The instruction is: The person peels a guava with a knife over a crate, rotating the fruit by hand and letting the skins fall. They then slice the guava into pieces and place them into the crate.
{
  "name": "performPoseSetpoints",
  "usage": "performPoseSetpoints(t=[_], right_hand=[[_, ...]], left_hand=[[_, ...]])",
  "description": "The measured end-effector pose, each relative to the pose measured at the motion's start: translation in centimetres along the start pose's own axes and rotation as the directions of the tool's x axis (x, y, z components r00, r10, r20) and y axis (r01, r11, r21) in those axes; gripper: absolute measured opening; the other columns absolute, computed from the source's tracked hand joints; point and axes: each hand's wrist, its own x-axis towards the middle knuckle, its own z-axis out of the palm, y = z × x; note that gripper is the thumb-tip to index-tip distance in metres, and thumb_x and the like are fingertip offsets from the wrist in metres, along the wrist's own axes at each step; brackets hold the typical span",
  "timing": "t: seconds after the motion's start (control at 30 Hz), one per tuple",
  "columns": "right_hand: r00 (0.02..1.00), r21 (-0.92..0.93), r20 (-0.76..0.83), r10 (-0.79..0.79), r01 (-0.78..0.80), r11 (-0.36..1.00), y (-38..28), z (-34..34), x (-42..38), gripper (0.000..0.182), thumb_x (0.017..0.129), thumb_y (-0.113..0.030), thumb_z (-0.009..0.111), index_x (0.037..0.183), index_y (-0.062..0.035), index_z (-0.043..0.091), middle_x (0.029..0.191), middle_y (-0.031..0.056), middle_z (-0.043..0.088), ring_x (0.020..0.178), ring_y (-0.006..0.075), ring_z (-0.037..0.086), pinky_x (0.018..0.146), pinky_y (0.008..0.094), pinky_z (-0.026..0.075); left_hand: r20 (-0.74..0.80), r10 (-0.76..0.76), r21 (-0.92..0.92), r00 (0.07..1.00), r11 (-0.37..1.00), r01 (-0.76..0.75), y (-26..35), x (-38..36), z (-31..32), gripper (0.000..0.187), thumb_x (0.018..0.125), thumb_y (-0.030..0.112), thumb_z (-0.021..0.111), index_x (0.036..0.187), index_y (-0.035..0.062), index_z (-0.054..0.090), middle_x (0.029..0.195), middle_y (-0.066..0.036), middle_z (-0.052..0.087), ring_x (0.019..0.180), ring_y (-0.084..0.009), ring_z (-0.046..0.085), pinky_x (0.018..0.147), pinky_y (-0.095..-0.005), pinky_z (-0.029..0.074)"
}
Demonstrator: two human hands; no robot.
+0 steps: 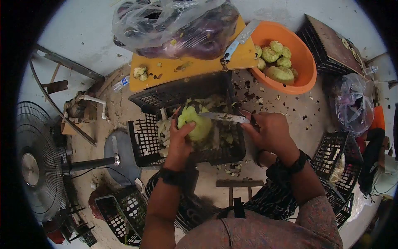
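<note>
My left hand (179,139) is wrapped round a large, pale green eggplant (195,124), partly peeled, with dark skin left along its far-left side. In my right hand (269,130) is a knife (226,117), its blade pointing left and its tip at the eggplant's upper right surface. My right fingers hide most of the knife's grip. Below both hands stands a black plastic crate (188,159) holding pale and dark scraps.
Beyond the crate, a yellow board (166,76) bears bagged purple eggplants (195,41) and a blue-handled knife (240,41). An orange basin (307,68) holds several peeled eggplants. A fan (33,162) stands left; another crate (336,159) is at right. Peelings litter the floor.
</note>
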Motion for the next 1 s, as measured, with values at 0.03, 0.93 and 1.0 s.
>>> performPoseSetpoints(t=[0.03,0.93,1.0], right_hand=[[1.0,0.0,0.0,0.002,-0.002,1.0,0.0,-0.1,0.0,0.033,0.077,-0.034,0.07,0.069,-0.0041,0.061,0.06,0.0125,0.056,0.055,0.0343,0.058,0.05,0.0423,0.044],[0.998,0.02,0.054,0.045,-0.046,0.999,-0.7,0.8,-0.6,0.028,0.08,-0.034,0.067,0.078,-0.006,0.066,0.063,0.0128,0.059,0.057,0.0323,0.059,0.054,0.0419,0.046],[0.995,0.041,0.088,0.051,-0.055,0.998,-1.5,0.5,-0.5,0.033,0.083,-0.037,0.061,0.072,-0.0065,0.064,0.063,0.0156,0.06,0.067,0.035,0.062,0.064,0.0441,0.051]], left_hand=[[0.017,0.012,0.03,1.0,0.999,-0.013,-0.1,0.0,0.0,0.056,0.079,0.01,0.062,0.131,0.0049,0.042,0.12,-0.01,0.054,0.112,-0.0242,0.054,0.095,-0.04,0.046],[-0.007,-0.045,0.072,0.999,0.996,0.045,-0.3,-0.3,1.0,0.067,0.075,0.001,0.062,0.136,0.0085,0.035,0.121,-0.012,0.053,0.107,-0.0252,0.057,0.091,-0.0402,0.05],[0.024,-0.106,0.03,0.994,0.994,0.105,-0.7,-0.7,1.1,0.063,0.077,0.007,0.062,0.134,0.0063,0.037,0.122,-0.012,0.053,0.111,-0.0257,0.055,0.094,-0.0409,0.047]])
